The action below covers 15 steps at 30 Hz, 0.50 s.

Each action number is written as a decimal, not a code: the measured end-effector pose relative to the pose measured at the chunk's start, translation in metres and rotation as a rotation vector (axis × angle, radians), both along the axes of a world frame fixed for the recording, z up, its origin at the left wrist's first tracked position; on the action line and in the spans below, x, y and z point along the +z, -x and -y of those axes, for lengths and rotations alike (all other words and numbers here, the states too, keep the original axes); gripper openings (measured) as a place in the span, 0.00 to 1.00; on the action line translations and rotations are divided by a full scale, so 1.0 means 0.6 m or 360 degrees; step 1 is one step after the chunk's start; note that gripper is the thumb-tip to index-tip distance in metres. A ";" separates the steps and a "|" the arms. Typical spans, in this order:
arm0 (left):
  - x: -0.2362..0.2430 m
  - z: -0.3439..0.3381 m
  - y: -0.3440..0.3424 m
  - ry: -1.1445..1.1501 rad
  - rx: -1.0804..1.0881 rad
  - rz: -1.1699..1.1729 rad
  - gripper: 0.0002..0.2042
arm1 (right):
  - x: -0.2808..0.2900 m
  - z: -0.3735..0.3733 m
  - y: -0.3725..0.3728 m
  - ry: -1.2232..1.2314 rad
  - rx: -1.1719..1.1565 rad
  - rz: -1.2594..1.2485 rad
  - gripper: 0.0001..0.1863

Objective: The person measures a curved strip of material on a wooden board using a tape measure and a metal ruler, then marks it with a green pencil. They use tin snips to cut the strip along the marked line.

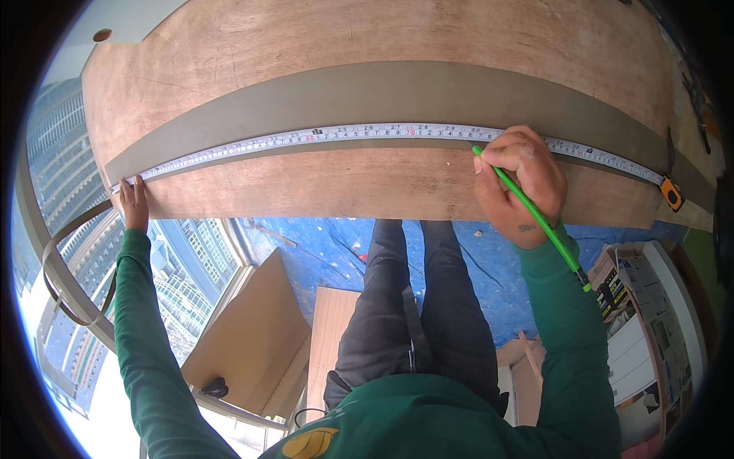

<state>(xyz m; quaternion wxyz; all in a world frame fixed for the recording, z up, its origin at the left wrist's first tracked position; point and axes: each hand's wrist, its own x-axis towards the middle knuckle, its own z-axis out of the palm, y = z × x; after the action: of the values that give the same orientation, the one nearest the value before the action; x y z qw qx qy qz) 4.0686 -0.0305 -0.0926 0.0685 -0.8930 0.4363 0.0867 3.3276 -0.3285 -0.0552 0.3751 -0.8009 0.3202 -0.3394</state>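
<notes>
A tape measure blade [367, 131] is drawn out along a long grey-brown strip of board [397, 88], which lies on a wooden sheet [306, 187]. At the strip's left end, my left hand [134, 203] presses the blade's end down with its fingertips. My right hand [527, 183] grips a green pencil [535, 212], its tip at the blade's near edge, right of the middle. The side of that hand rests over the blade. The orange and black tape case [672, 194] lies at the far right end of the blade.
Blue sheeting [489, 268] covers the floor around my legs. Wooden panels [256, 329] lean by a window at left. At right stands a box-like stack with printed sheets [642, 306]. Dark tools [696, 103] lie at the far right of the work surface.
</notes>
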 end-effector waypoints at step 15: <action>0.001 -0.011 -0.016 -0.0042 -0.0080 0.0057 0.44 | -0.001 0.004 -0.006 0.0073 -0.0023 0.0033 0.15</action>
<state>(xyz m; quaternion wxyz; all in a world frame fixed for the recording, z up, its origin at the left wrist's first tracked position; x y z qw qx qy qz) 4.0784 -0.0241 -0.0923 0.0902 -0.8822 0.4561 0.0746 3.3313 -0.3312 -0.0555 0.3574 -0.8035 0.3142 -0.3577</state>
